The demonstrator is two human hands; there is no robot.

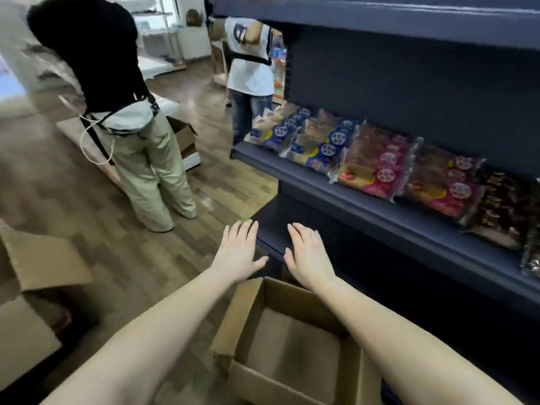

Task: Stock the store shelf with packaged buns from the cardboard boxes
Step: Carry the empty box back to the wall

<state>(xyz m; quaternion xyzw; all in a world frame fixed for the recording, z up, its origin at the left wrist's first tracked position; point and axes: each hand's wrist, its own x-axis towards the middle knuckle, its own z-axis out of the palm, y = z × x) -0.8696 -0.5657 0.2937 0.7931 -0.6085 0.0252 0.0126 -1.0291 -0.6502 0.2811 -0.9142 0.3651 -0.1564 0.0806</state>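
My 2 hands are stretched out flat, palms down, fingers straight and slightly spread. The left hand and the right hand lie side by side, near each other but apart, and hold nothing. They hover past the far rim of the cardboard box, just short of the front edge of the bottom shelf.

Inside that box I see only bare cardboard and no buns. The packaged buns in view all lie on the middle shelf: blue packs at the left end, pink packs next to them, and dark packs at the right, in overlapping rows.

I judge this box spent, so the step in hand is fetching more stock. A second box stands open on the floor to my left, though I cannot tell what it contains. A third box sits beyond a person in beige trousers.

To do this well, I would check the left box first and draw it close beside the shelf. I would lift each pack with fingers flat underneath so the soft buns are not squashed, then lay like with like.
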